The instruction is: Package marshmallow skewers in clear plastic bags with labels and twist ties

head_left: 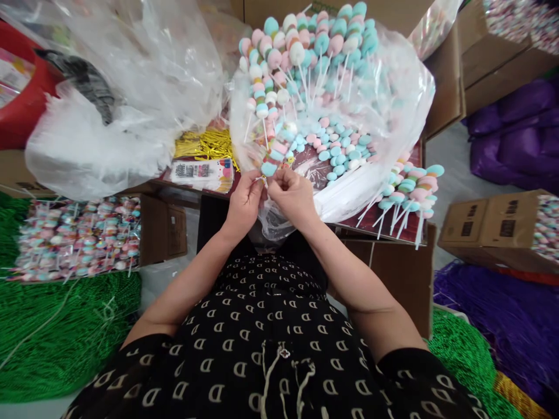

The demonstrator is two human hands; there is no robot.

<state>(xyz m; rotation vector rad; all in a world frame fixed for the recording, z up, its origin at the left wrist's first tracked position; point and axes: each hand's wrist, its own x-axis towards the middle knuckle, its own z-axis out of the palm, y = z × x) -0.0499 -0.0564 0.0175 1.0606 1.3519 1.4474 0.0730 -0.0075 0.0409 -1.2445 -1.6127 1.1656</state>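
Note:
At the table's near edge, a clear-bagged stick of pastel candy pieces (275, 156) points away from me, its lower end between my hands. My left hand (243, 202) is closed, thumb and fingers pinching the bag's gathered neck. My right hand (292, 195) is curled closed against the same neck, close to the left fingertips. A tiny gold bit shows between the fingers; its shape is too small to make out. Just beyond lie gold twist ties (205, 144) and flat printed bags (201, 173). Loose pastel candy pieces (340, 145) sit on clear plastic.
Many unwrapped candy sticks (305, 46) stand in a big clear plastic bag (406, 99). More sticks (410, 186) lie at the table's right corner. Crumpled plastic (174, 70) and a red tub (26, 116) are left. Boxes of wrapped sticks (82, 238) and green strands (65, 331) flank me.

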